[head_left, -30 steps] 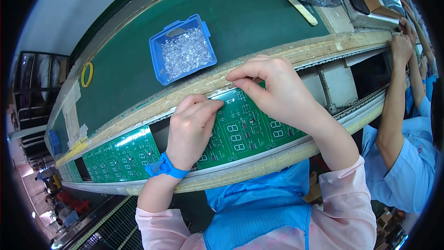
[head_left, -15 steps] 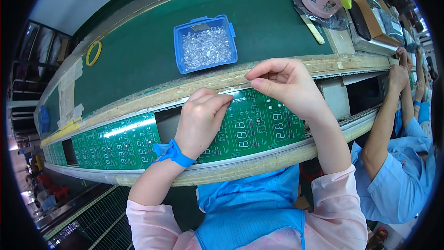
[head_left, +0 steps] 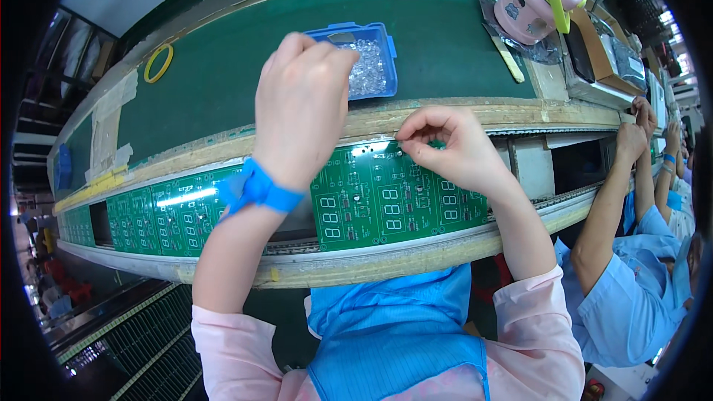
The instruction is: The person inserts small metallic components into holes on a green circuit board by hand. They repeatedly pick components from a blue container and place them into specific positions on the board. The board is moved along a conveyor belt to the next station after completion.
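Note:
My left hand [head_left: 301, 108], with a blue band on its wrist, is over the left side of a blue tray [head_left: 394, 67] of small clear pieces [head_left: 368, 67]. Its fingers are curled down, and the hand hides its fingertips. At the far edge of a green circuit board [head_left: 349, 212], my right hand [head_left: 453, 148] pinches thumb and forefinger together; whatever lies between them is too small to make out. White digit outlines and small mounted parts show on the board, which lies in a rail track.
More green boards [head_left: 171, 212] lie along the track to the left. Behind the wooden rail [head_left: 223, 152], a yellow ring [head_left: 158, 64] lies on the green bench. A pink container [head_left: 531, 4] and a yellow-handled tool [head_left: 509, 59] are at the far right. A co-worker's arm [head_left: 605, 215] reaches in at the right.
My left hand has gone from the board up and away to the tray. My right hand stays near the board's far edge, slightly lower. The view has shifted a little.

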Available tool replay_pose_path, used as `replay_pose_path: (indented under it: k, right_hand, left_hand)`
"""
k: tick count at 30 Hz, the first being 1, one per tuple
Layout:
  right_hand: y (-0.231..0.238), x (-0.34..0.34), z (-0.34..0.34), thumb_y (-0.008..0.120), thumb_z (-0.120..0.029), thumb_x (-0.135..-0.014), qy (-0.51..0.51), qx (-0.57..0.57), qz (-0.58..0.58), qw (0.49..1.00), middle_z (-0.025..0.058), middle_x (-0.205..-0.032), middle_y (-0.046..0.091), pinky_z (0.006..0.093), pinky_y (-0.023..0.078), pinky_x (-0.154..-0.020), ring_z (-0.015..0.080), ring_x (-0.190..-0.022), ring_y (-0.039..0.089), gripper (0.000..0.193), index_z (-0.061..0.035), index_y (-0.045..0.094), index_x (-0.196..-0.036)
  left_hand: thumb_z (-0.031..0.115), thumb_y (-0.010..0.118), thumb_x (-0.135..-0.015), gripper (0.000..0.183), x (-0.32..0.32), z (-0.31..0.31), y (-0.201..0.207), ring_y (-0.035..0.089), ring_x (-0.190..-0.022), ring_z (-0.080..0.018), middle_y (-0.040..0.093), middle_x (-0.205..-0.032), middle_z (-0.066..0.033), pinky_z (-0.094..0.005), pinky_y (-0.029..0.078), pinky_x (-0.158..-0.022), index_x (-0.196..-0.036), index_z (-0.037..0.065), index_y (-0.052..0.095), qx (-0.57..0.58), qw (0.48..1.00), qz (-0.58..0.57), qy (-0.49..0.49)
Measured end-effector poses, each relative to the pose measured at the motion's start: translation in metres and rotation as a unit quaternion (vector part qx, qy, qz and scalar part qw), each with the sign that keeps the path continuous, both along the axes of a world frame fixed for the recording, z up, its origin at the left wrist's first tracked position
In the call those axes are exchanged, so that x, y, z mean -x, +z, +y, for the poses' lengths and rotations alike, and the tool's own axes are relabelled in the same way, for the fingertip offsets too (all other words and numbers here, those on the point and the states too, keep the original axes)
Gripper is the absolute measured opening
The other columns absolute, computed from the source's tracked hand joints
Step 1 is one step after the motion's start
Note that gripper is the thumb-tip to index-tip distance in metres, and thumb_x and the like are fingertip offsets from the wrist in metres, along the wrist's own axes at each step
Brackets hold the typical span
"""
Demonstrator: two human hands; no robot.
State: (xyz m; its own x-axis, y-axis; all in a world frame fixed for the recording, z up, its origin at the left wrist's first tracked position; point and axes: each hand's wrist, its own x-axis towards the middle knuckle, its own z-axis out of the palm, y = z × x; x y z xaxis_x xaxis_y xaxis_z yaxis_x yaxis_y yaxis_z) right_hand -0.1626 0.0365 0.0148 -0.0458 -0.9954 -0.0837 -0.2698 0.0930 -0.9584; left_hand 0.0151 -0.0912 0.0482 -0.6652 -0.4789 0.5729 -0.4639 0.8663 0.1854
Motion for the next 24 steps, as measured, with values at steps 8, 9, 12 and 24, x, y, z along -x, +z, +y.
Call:
replay_pose_path:
  k: [8, 9, 12, 24]
  right_hand:
    - [-0.006, -0.01, 0.0, 0.068, 0.0, -0.081, 0.036, 0.078, 0.163, 0.983, 0.0068, -0.088, 0.065, 0.029, 0.051, -0.078, 0.016, -0.083, 0.063, 0.015, -0.0004, 0.066, -0.096]
    - [-0.006, -0.011, 0.0, 0.068, 0.0, -0.081, 0.038, 0.084, 0.178, 0.98, 0.0068, -0.088, 0.064, 0.0292, 0.051, -0.078, 0.0165, -0.083, 0.063, 0.016, -0.0008, 0.066, -0.096]
    - [-0.004, -0.013, 0.0, 0.063, 0.002, -0.078, 0.04, 0.091, 0.189, 0.977, 0.0112, -0.083, 0.066, 0.0389, 0.05, -0.078, 0.0275, -0.086, 0.062, 0.017, -0.0002, 0.062, -0.095]
    - [-0.004, -0.014, -0.001, 0.064, 0.004, -0.078, 0.033, 0.073, 0.165, 0.983, 0.01, -0.085, 0.067, 0.0353, 0.051, -0.077, 0.0247, -0.086, 0.064, 0.018, -0.0005, 0.061, -0.096]
  left_hand:
    - [0.019, 0.072, -0.082, 0.016, 0.017, -0.023, -0.034, 0.06, -0.097, -0.0279, 0.072, -0.089, -0.0074, -0.0421, 0.05, -0.087, -0.092, 0.008, 0.078, -0.043, 0.989, -0.113, 0.087]
    - [0.019, 0.072, -0.082, 0.016, 0.016, -0.024, -0.035, 0.06, -0.097, -0.0279, 0.072, -0.089, -0.0075, -0.0421, 0.05, -0.087, -0.092, 0.008, 0.078, -0.05, 0.99, -0.105, 0.084]
    - [0.018, 0.072, -0.082, 0.015, 0.013, -0.023, -0.03, 0.061, -0.095, -0.0282, 0.073, -0.088, -0.0083, -0.0419, 0.05, -0.086, -0.091, 0.007, 0.078, -0.056, 0.993, -0.074, 0.067]
    - [-0.003, 0.066, -0.083, 0.018, -0.015, 0.008, -0.013, 0.062, -0.087, -0.0295, 0.069, -0.088, -0.0117, -0.0389, 0.051, -0.077, -0.1, 0.002, 0.072, -0.086, 0.988, 0.099, -0.078]
